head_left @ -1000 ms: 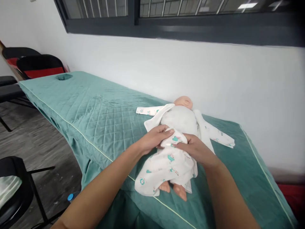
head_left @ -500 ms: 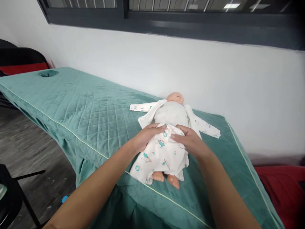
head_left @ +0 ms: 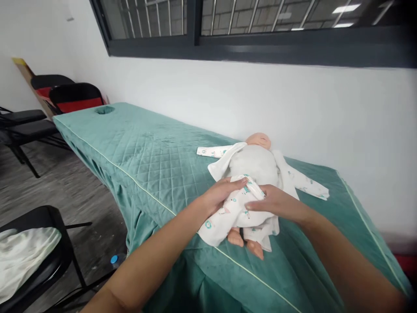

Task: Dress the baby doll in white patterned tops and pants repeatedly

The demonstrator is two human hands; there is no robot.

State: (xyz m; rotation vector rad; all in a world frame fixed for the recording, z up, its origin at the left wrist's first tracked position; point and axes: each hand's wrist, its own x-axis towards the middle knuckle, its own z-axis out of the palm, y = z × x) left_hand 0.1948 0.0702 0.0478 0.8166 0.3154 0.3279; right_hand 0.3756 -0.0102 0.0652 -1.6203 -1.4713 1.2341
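Note:
A baby doll lies on its back across the near end of a green quilted bed, head toward the wall and bare feet toward me. White printed baby clothes cover its legs, and their opened upper part spreads beside the grey-white torso. Both sleeves stretch outward. My left hand grips the gathered cloth over the doll's lower body, thumb on top. Close by on the other side, my right hand pinches the same bunched cloth. Which layer each hand holds is partly hidden by the folds.
The green bed runs along the white wall, with a face hole at its far end. A black chair with white cloth stands at lower left, near a blue-capped bottle. More chairs stand at far left.
The view has swung left, bringing more of the chairs into sight. Between my hands the printed cloth is gathered further up, so more of the doll's feet shows.

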